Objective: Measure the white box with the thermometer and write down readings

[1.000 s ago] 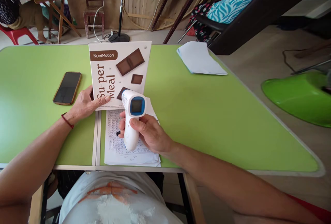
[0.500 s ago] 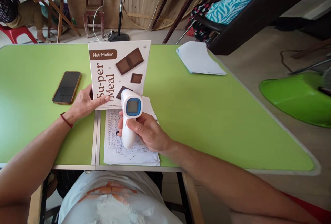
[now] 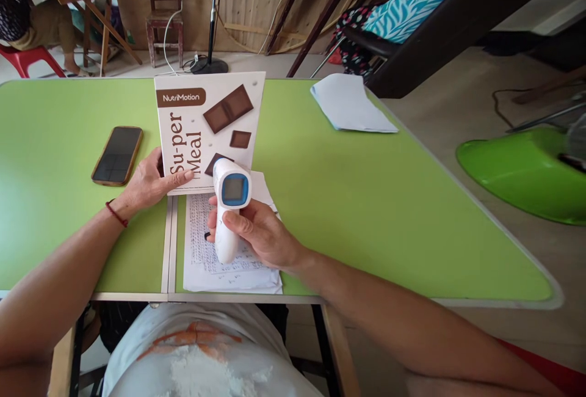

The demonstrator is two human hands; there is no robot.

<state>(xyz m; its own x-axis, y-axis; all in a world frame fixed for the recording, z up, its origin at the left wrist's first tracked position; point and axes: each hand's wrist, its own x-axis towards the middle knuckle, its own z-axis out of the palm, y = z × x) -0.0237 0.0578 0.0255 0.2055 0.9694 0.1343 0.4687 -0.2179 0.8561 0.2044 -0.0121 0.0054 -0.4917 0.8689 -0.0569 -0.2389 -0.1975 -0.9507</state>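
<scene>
Box: white, flat, rectangular cardboard-like box (image 3: 210,131), printed "NutriMotion" on a brown band and "Su-per Meal" in brown letters turned sideways; brown chocolate pieces pictured on the face. Held raised, face toward the wearer, at the middle of the light green table (image 3: 366,214) with its pale rim. Contents, if any, hidden.

Left hand (image 3: 149,180): clamped on the box at its lower left corner, thumb across the front, fingers behind. Red cord bracelet (image 3: 116,214) at the wrist.

Right hand (image 3: 268,232): wrapped round the handle of a white plastic pistol-shaped thermometer (image 3: 227,244), thumb on the near side. Instrument upright, slightly tilted; blue-framed grey screen (image 3: 235,189) faces the wearer, reading not legible. Its head overlaps the box's lower right part in view; contact cannot be told. Small black tip beside the fingers, too small to identify.

Beneath: white handwritten paper sheets (image 3: 208,278). Left of the box: black-screened smartphone in a brown case (image 3: 116,156). Far right: stacked white paper sheets (image 3: 350,104).
</scene>
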